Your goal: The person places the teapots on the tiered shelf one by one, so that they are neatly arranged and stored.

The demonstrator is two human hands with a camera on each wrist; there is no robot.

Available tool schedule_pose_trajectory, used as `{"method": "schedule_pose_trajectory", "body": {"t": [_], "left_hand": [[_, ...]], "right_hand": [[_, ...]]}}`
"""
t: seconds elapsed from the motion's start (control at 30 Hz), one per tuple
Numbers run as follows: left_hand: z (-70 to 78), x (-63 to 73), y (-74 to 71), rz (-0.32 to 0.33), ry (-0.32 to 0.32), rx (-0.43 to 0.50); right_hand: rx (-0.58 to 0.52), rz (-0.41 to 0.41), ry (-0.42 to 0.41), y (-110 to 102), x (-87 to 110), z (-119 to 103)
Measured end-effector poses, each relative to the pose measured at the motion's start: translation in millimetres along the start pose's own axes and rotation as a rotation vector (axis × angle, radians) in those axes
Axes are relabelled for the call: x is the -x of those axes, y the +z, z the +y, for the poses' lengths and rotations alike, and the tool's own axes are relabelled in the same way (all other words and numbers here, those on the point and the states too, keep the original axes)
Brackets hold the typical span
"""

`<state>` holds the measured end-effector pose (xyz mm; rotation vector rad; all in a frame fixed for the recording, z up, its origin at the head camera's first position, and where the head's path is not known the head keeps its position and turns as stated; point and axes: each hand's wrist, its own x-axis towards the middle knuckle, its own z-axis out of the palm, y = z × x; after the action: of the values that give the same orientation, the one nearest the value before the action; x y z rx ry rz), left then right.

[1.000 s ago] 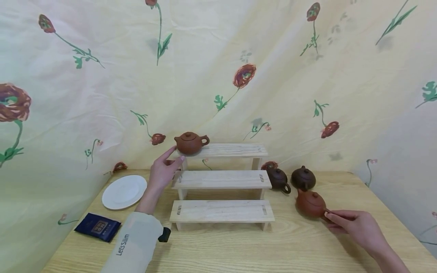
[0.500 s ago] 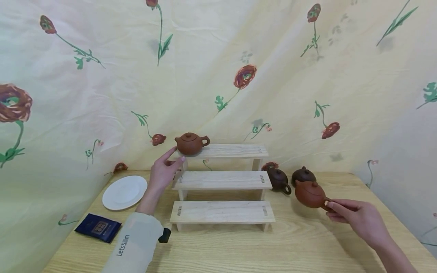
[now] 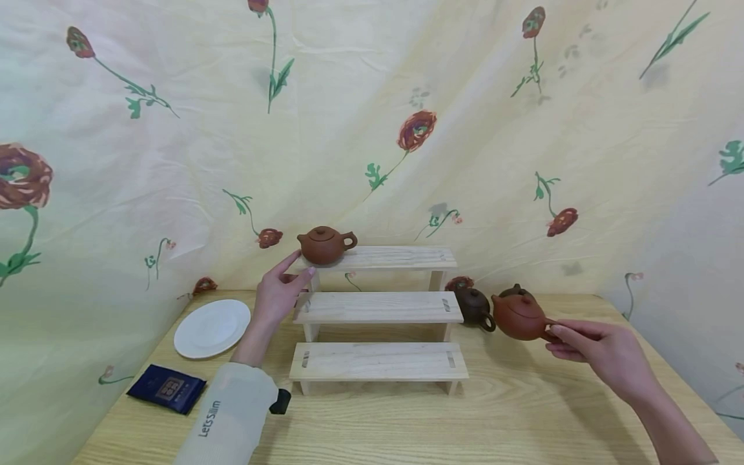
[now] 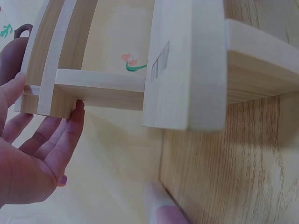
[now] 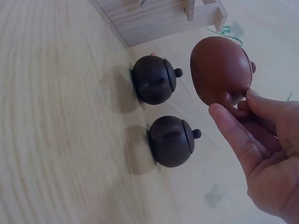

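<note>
A reddish-brown clay teapot [image 3: 519,316] is in the air at the right, its handle pinched between the thumb and fingers of my right hand [image 3: 599,352]. In the right wrist view its rounded body [image 5: 219,72] hangs apart from two dark teapots. A second reddish-brown teapot [image 3: 323,246] stands on the left end of the top shelf of a stepped wooden stand [image 3: 378,305]. My left hand [image 3: 280,290] grips that shelf's end just under the teapot's spout; the left wrist view has fingers [image 4: 74,126] bent round the wood.
One dark teapot [image 3: 473,306] stands beside the stand's right end. Another dark teapot [image 5: 172,141] is partly hidden behind the held one in the head view. On the table's left lie a white plate [image 3: 212,328] and a dark blue packet [image 3: 167,388]. Flowered cloth hangs behind.
My right hand has raised the reddish-brown teapot and shifted it a little to the left and away, so it now overlaps a dark teapot. The left hand has stayed in place.
</note>
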<state>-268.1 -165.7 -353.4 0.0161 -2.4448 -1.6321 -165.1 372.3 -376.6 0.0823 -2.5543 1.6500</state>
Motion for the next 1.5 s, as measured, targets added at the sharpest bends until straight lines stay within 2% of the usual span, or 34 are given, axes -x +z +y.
{"method": "schedule_pose_trajectory", "body": {"t": [0.2,0.43,0.8,1.0,1.13,1.43,1.5], "left_hand": [[-0.6,-0.7,-0.4,0.005,-0.003,0.001],[-0.5,-0.6,-0.9,0.004,-0.006,0.010],[1.4,0.2,-1.2,-0.005,-0.007,0.021],[1.7,0.7,-1.4,-0.005,-0.006,0.013],[2.0,0.3,-0.4,0.004,-0.005,0.018],[2.6,0.6,-0.4,0.003,-0.005,0.004],[2.8,0.7,-0.5,0.004,-0.004,0.003]], "right_hand": [[-0.056,-0.013,-0.052,2,-5.6,-7],[0.004,-0.010,-0.044,1,-10.6,-14],[-0.009,-0.019,-0.065,0,-15.5,-16],[-0.051,-0.035,-0.071,-1,-19.3,-20],[-0.029,-0.059,-0.087,-2,-21.8,-22],[-0.127,-0.104,-0.089,-5,-30.4,-33],[-0.121,-0.100,-0.091,-5,-33.0,-37]]}}
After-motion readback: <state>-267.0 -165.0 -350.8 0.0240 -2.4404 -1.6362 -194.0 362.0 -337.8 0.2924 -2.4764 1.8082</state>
